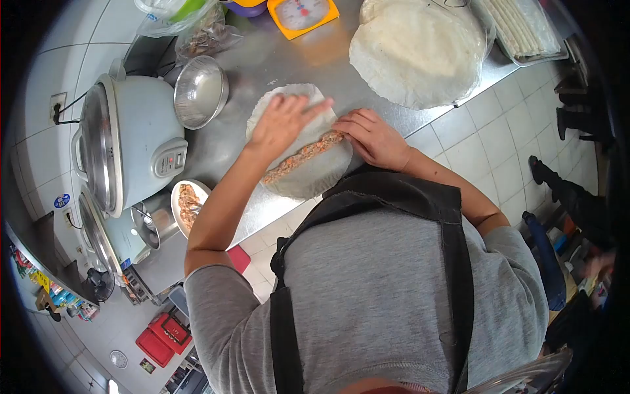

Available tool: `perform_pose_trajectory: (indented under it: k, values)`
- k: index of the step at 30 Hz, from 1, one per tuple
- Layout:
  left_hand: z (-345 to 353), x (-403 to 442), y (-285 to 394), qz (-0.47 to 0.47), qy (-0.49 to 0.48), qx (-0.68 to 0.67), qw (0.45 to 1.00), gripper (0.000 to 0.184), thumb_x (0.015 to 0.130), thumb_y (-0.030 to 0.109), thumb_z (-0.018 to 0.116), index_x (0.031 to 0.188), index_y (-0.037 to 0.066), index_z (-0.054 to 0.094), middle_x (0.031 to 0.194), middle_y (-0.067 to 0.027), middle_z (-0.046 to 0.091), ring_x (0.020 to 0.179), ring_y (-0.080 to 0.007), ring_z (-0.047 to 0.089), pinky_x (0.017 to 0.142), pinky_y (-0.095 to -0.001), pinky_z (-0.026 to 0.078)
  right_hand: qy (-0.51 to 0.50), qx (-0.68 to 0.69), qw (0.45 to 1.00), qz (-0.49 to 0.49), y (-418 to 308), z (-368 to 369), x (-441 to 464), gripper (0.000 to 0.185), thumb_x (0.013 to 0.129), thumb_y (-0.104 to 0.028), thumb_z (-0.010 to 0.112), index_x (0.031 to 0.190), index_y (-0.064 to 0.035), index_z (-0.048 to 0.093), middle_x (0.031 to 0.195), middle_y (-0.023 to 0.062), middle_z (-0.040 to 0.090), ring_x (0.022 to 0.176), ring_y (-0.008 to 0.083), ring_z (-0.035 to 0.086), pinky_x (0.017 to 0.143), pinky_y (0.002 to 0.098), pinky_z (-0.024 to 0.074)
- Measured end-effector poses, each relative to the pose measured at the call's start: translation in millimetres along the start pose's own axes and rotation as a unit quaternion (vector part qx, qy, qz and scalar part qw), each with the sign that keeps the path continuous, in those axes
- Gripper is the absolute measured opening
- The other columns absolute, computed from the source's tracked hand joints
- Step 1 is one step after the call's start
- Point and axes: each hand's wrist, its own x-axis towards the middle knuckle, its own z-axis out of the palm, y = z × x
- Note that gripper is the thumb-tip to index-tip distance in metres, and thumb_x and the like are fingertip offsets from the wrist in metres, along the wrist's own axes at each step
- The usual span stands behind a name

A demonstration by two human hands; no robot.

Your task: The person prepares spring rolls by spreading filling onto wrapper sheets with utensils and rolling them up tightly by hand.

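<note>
A round, thin wrapper sheet (315, 177) lies on the steel worktop, with a long strip of minced filling (298, 161) flecked with orange set slantwise across it. Over the upper left of the sheet is my left hand (283, 121), palm down, fingers stretched and thumb apart, holding nothing. My right hand (374, 139) has its fingers bent together at the right end of the strip, touching the filling; its fingertips are partly hidden. Beside my left forearm sits a white bowl (176, 197) of the same filling with a metal utensil in it.
A stack of round wrappers (417, 56) lies at the upper right, near a tray of finished rolls (515, 26). A yellow scale (302, 14) stands at the back. On the left are a metal bowl (201, 92) and a large cooker (147, 131). Another person's leg (571, 190) shows far right.
</note>
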Motion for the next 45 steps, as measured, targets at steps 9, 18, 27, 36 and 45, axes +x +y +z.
perform_pose_trajectory:
  k: [9,18,27,36,45]
  values:
    - [-9.0,-12.8,-13.4,0.075,0.109,-0.231,0.964,0.054,0.083,0.002,0.061,0.128,0.028,0.073,0.118,-0.0016,0.062,0.111,-0.0223,0.057,0.095,-0.039,0.042,-0.013,0.001,1.0,-0.002,-1.6,-1.7,1.2,0.043,0.087,-0.002,0.067,0.13,-0.0067,0.061,0.119,0.0108,0.064,0.111,0.0329,0.059,0.098,0.0437,0.0475]
    - [56.3,-79.7,-168.4,-0.36,0.067,-0.003,0.93,0.05,0.084,0.001,0.058,0.12,0.029,0.079,0.113,-0.0045,0.062,0.112,-0.027,0.055,0.096,-0.0461,0.041,0.018,0.022,0.999,0.023,-5.4,-3.2,5.0,0.035,0.092,-0.001,0.066,0.127,-0.0039,0.062,0.12,0.0159,0.063,0.113,0.0374,0.059,0.099,0.0448,0.049]
    - [4.0,-98.5,-166.5,-0.343,-0.059,-0.178,0.92,0.04,0.084,0.0,0.054,0.101,0.024,0.082,0.125,-0.0069,0.064,0.121,-0.0279,0.053,0.101,-0.0475,0.039,0.064,-0.02,0.995,0.076,-8.1,5.8,2.7,0.034,0.092,0.002,0.064,0.125,-0.003,0.063,0.124,0.0184,0.063,0.114,0.0389,0.061,0.099,0.0435,0.0502]
    - [24.3,-170.6,12.9,-0.247,0.026,-0.274,0.929,0.068,0.082,-0.007,0.053,0.139,0.027,0.068,0.106,-0.0088,0.057,0.107,-0.0276,0.054,0.094,-0.0412,0.039,0.07,-0.045,0.993,0.087,-7.9,9.9,4.0,0.029,0.094,0.002,0.062,0.122,-0.0032,0.065,0.12,0.0175,0.065,0.112,0.0381,0.062,0.097,0.0428,0.0515]
    - [38.4,-169.4,22.3,-0.261,0.051,-0.193,0.945,0.062,0.093,0.007,0.053,0.151,0.027,0.057,0.105,-0.0078,0.055,0.103,-0.0255,0.053,0.094,-0.0412,0.04,-0.008,-0.049,0.999,-0.016,-17.8,56.9,102.1,0.028,0.09,-0.004,0.066,0.117,-0.0099,0.07,0.113,0.0091,0.072,0.11,0.0312,0.062,0.102,0.0448,0.0456]
